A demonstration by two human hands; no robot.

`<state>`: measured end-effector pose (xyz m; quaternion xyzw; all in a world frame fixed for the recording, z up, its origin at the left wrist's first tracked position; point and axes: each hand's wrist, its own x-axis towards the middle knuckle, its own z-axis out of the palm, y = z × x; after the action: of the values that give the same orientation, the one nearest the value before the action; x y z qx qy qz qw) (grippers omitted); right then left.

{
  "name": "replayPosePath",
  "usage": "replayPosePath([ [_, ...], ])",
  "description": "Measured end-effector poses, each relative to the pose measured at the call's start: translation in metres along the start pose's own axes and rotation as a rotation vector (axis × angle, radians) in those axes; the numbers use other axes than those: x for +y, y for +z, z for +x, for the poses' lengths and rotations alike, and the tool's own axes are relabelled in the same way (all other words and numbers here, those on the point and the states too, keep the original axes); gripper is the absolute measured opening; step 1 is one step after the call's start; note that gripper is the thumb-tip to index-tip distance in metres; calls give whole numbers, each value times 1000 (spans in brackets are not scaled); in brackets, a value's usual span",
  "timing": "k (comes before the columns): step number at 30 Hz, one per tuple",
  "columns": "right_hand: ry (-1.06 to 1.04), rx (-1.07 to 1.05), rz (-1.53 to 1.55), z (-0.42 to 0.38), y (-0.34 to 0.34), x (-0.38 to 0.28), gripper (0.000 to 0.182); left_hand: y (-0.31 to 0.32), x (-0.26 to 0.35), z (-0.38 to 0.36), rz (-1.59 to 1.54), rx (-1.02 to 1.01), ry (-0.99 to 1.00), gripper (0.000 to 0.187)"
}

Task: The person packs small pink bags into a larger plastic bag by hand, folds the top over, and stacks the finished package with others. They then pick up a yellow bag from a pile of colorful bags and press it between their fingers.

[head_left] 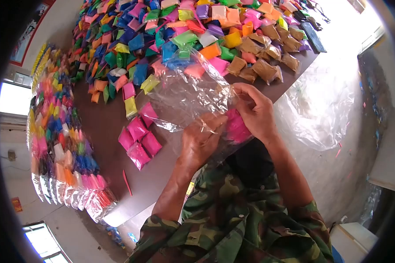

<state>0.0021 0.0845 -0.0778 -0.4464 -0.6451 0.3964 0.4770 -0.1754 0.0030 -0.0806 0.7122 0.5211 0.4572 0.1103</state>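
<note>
A large clear plastic bag [184,94] spreads between my hands over the table's front edge. My left hand [199,142] is closed on the bag's film, its fingers bent. On the other side, my right hand [254,109] pinches the bag near its edge, thumb and fingers together. Bright pink packets [238,127] show between my hands, seen through the film; how many is hidden. Left of my left hand, several loose pink packets [138,140] lie in a small group on the table [101,144], with a yellow packet [131,107] just behind them.
A big heap of coloured packets [140,39] covers the back of the table, with brown packets [265,70] at its right. Rows of filled clear bags [61,144] line the left edge. A red strip [127,182] lies near the front. Clear plastic [318,105] hangs at the right.
</note>
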Motion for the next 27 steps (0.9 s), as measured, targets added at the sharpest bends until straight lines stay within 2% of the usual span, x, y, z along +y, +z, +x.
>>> replayPosePath([
  [3,54,-51,96,-3,5,18,29,6,3,3,1,-39,-162,21],
  [6,65,-114,159,-4,-1,25,28,6,2,6,-112,-24,-149,16],
  [9,102,-204,184,-1,-12,23,26,-3,13,4,-259,12,-359,16],
  [12,143,-245,182,-1,-15,20,25,-13,16,14,-241,-16,-306,19],
  [15,127,-239,142,-2,-15,19,24,-5,9,11,-88,-129,-235,19],
  [18,119,-245,99,-3,-15,16,25,-4,3,11,-212,-209,-344,23],
  [22,150,-199,122,-4,-11,22,27,-7,3,7,-183,-170,-235,22],
  [24,135,-183,121,-5,-9,23,28,-14,10,10,-122,-120,-139,19],
  [26,129,-171,113,-4,-9,23,29,-24,14,10,274,-264,-16,21],
  [27,129,-169,110,-5,-9,23,29,-24,15,7,286,-263,-10,21],
])
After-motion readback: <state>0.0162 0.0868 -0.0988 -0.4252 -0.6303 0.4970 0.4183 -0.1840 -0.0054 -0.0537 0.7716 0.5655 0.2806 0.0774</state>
